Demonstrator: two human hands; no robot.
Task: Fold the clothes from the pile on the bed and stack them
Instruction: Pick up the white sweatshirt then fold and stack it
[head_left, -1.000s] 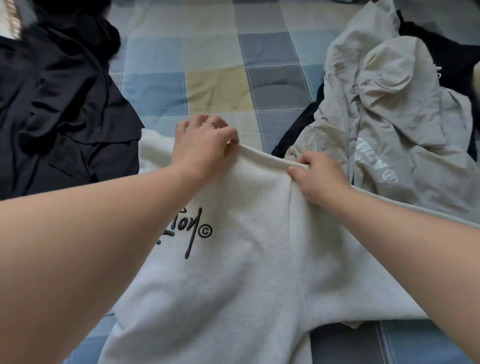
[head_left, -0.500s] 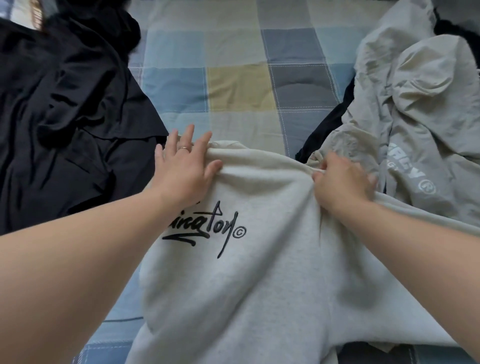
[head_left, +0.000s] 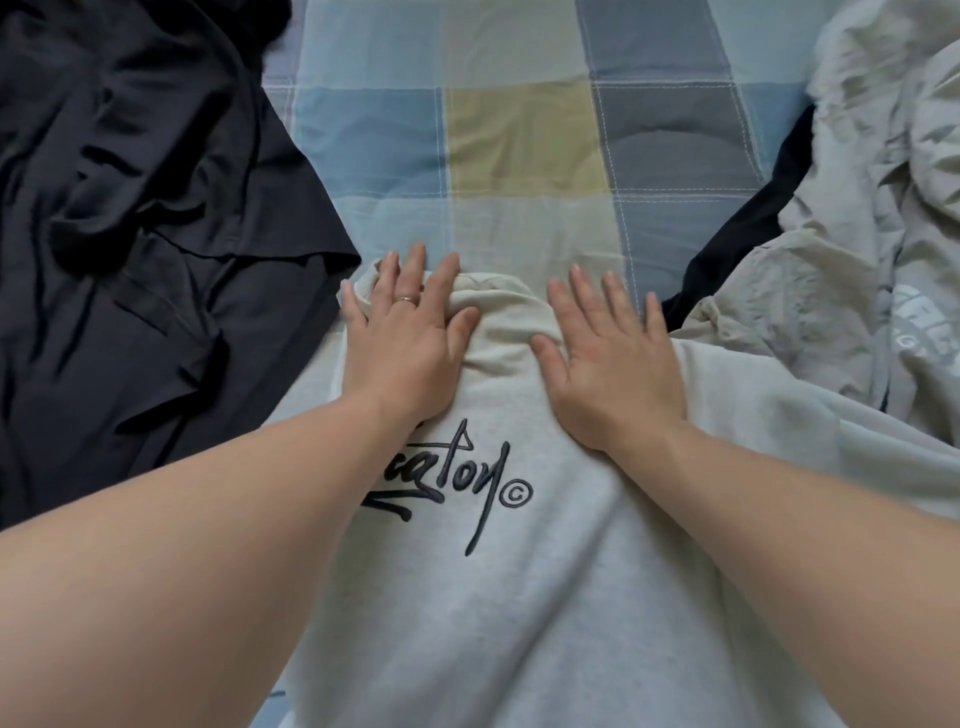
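Note:
A light grey sweatshirt (head_left: 519, 597) with black script lettering lies spread in front of me on the bed. My left hand (head_left: 402, 338), wearing a ring, rests flat on its far edge with fingers spread. My right hand (head_left: 608, 358) lies palm down beside it, also flat on the fabric. Between the two hands the cloth bunches up in a small fold (head_left: 498, 312). Neither hand grips anything.
A dark navy garment (head_left: 145, 249) lies crumpled on the left. A beige jacket (head_left: 857, 260) with white lettering is heaped on the right, over a strip of black cloth (head_left: 748, 228). The checked blue, yellow and grey bedcover (head_left: 519, 140) shows beyond the hands.
Both hands have let go of the sweatshirt's far edge and now press flat on it with fingers spread. The view has moved closer and lower over the garment.

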